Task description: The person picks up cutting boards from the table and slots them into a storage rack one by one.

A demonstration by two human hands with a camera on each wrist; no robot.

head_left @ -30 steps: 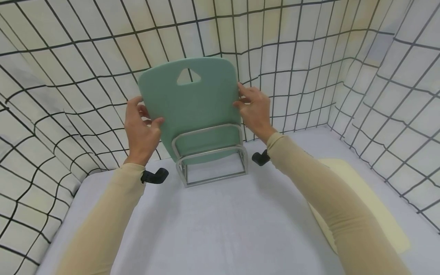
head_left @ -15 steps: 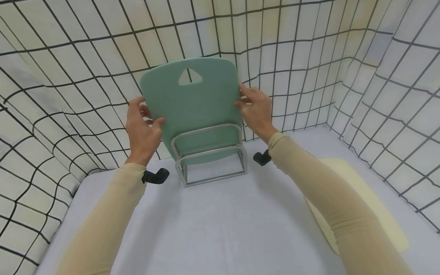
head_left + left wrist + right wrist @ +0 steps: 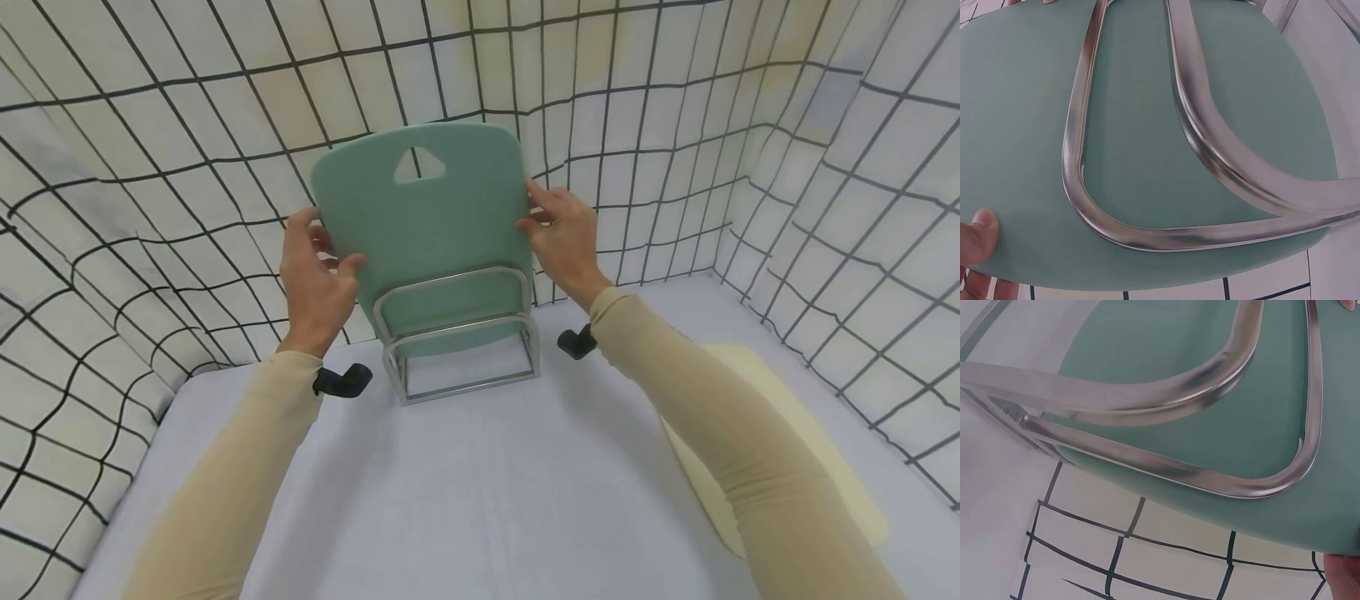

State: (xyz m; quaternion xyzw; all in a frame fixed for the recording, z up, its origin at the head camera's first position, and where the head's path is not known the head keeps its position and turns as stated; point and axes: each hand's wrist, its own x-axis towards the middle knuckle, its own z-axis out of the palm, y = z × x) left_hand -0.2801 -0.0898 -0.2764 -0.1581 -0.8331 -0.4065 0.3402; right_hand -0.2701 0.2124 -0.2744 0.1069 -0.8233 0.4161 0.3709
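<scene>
A green cutting board (image 3: 435, 218) with a triangular handle hole stands upright, leaning back slightly, its lower part behind two loops of a metal rack (image 3: 471, 387). Its left edge is pinched by my left hand (image 3: 315, 279), thumb on the front face and fingers behind. My right hand (image 3: 564, 242) holds the right edge at a similar height. Both loops cross in front of the green board (image 3: 1029, 137) in the left wrist view, where a thumb (image 3: 979, 237) presses its face. In the right wrist view, fingertips (image 3: 1342, 575) show at the board's edge.
A pale yellow board (image 3: 795, 442) lies flat at the right, partly under my right forearm. White cloth (image 3: 480, 500) covers the table. A black-gridded white wall covering (image 3: 637, 125) rises close behind the rack and along both sides.
The green cutting board and both hands have shifted slightly to the right relative to the rack. The rack stays in place, and both hands keep their hold.
</scene>
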